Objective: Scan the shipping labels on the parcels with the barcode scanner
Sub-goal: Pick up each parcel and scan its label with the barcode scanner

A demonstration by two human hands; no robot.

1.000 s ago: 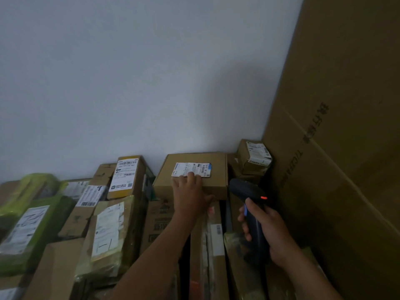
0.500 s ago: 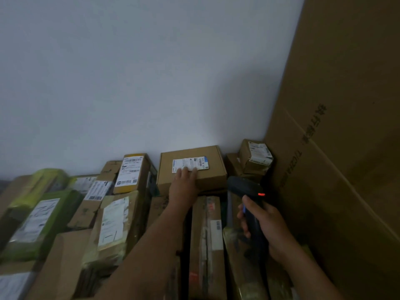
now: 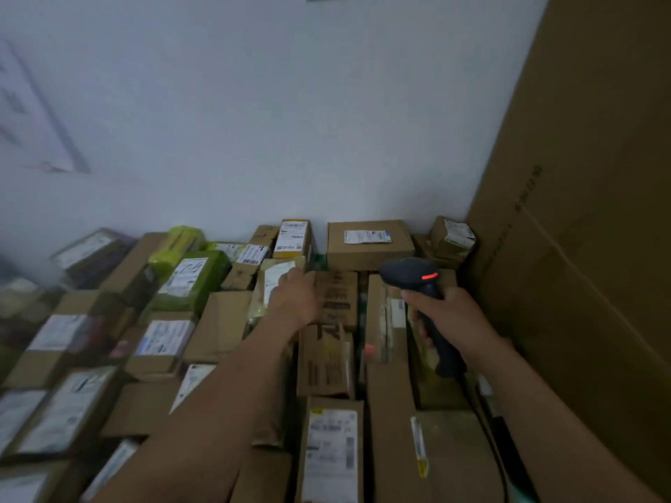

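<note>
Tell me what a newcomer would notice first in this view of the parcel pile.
The black pistol-grip barcode scanner with its glowing red light stands out at centre right, gripped by the right hand. Left of it, the left hand reaches to a film-wrapped brown parcel in the pile, and a bright green plastic-wrapped parcel pops further left.
</note>
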